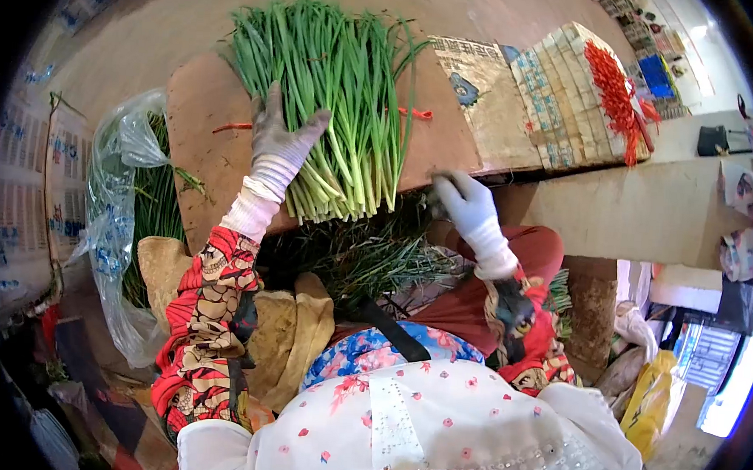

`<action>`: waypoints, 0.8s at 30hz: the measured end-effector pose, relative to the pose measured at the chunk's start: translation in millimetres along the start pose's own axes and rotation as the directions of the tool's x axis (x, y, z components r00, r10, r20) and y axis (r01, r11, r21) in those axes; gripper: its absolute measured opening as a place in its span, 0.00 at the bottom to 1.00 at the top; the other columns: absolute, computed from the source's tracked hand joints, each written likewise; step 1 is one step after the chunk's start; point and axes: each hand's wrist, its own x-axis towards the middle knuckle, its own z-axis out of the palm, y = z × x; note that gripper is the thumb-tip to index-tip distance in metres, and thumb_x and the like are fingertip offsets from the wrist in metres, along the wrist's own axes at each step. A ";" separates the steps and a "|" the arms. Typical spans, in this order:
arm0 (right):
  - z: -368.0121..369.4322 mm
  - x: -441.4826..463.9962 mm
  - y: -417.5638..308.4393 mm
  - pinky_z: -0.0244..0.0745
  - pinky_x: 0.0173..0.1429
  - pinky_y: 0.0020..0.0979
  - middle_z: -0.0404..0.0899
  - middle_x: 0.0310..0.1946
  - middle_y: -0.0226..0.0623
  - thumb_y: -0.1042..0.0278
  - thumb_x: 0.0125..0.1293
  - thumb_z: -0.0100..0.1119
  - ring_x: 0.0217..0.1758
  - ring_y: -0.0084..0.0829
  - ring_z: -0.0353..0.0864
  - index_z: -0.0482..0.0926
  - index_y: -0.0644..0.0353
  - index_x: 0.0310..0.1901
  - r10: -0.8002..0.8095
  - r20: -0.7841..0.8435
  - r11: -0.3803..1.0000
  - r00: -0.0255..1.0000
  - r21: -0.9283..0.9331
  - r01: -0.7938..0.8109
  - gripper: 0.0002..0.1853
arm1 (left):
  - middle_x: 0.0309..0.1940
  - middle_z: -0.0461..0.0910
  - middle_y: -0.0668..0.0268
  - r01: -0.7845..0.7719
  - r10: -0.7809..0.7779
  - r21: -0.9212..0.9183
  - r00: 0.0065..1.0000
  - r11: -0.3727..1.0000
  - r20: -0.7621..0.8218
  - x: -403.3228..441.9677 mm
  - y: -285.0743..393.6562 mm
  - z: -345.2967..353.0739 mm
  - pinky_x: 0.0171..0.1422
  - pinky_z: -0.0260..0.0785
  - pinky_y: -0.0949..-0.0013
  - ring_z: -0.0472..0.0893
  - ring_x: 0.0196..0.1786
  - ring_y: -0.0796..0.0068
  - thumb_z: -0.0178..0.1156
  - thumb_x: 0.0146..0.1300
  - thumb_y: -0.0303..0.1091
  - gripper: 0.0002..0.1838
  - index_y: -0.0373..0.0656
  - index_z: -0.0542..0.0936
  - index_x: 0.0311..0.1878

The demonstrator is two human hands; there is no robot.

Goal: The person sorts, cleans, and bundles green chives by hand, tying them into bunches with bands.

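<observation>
A thick bundle of green onions [341, 105] lies on a brown board [200, 111], leaves pointing away from me and pale cut ends toward me. My left hand [284, 136], in a grey-stained glove, rests on the bundle's left side with thumb and fingers spread. A red tie [410, 112] runs beneath the bundle, its ends showing on both sides. Off the board's near edge, right of the onion ends, is my gloved right hand [467, 207]. Its fingers bend downward and their tips are blurred, so whatever they might hold is unclear.
Many red ties [609, 94] lie on a stack of folded cardboard [563, 96] at right. Loose green trimmings [367, 256] are heaped below the board, over my lap. To the left stands a clear plastic bag [109, 221] with more greens. A yellow bag [651, 398] sits at lower right.
</observation>
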 end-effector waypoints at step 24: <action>54.9 88.3 -32.1 0.73 0.56 0.41 0.76 0.50 0.49 0.61 0.56 0.58 0.55 0.44 0.76 0.71 0.58 0.53 -0.096 -0.103 0.736 0.990 -0.677 0.001 0.22 | 0.75 0.37 0.51 -0.063 -0.069 0.733 0.986 0.677 0.149 -20.7 86.9 -9.0 0.77 0.41 0.56 0.42 0.75 0.43 0.62 0.40 0.73 0.63 0.53 0.45 0.75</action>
